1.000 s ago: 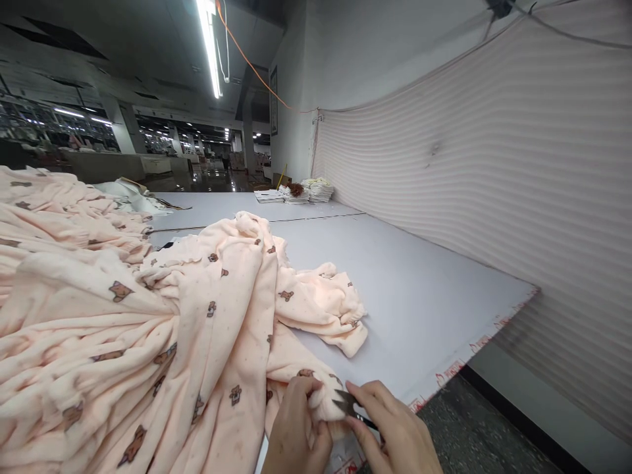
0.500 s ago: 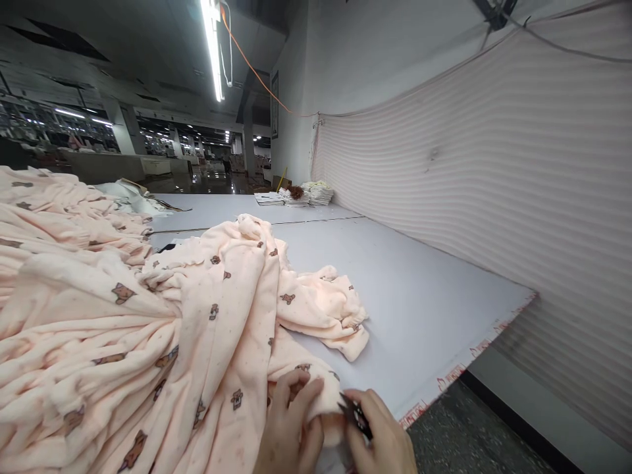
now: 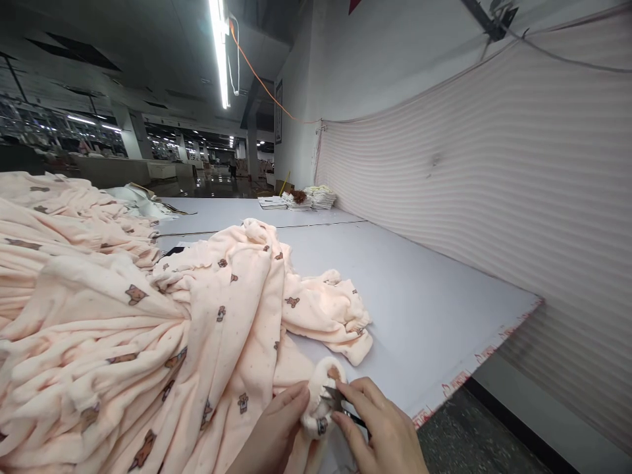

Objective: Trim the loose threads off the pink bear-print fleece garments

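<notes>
A pale pink fleece garment [image 3: 251, 316] printed with small brown bears lies bunched across the table in front of me. My left hand [image 3: 279, 421] grips one end of it, a rolled cuff-like opening [image 3: 318, 398], which faces my other hand. Small black thread snips [image 3: 338, 398] sit in my right hand [image 3: 378, 421], held between thumb and fingers. Their pointed blades reach to the edge of the opening; whether they cut anything is too small to see. A second sleeve-like part [image 3: 330, 309] rests on the table just beyond.
More pink fleece [image 3: 74, 217] is heaped at the left. Stacks of white pieces [image 3: 296, 197] stand on the far part of the pale table [image 3: 424, 296]. A striped cloth [image 3: 469, 178] hangs along the right side, and the table edge drops to a dark floor [image 3: 474, 428].
My left hand has turned the garment's end so its opening faces up and right. The snips' tips have moved from beside the fabric to the opening's edge. The view has shifted slightly.
</notes>
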`<state>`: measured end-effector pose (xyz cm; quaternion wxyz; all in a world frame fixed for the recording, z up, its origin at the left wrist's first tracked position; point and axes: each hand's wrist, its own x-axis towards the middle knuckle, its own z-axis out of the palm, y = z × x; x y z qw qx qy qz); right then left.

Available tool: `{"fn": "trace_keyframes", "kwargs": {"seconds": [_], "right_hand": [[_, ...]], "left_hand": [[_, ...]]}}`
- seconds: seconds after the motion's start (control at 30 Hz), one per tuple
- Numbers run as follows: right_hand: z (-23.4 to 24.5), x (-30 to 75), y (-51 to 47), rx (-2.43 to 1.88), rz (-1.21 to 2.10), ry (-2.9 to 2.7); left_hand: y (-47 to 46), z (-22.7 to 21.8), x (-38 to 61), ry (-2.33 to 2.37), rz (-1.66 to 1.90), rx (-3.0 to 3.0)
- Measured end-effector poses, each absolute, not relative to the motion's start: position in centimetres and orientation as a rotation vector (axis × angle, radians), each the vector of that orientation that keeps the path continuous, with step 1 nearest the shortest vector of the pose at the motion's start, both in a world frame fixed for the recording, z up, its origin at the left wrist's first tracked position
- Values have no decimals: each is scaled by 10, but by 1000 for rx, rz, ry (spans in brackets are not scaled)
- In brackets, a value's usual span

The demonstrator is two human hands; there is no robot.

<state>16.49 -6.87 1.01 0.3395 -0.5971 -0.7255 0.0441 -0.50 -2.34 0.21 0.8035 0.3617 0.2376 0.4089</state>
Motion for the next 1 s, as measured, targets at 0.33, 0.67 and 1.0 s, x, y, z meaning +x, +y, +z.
{"fn": "trace_keyframes", "kwargs": {"seconds": [0.33, 0.67, 1.0], "right_hand": [[10, 168, -69, -1562, 44, -1959], [14, 165, -69, -1569, 139, -1830], [28, 162, -48, -1230, 972, -1314]], "left_hand": [[-29, 17, -10, 691, 939, 918], [-27, 15, -5, 739, 964, 1072], [-22, 15, 7, 823, 876, 1212]]}}
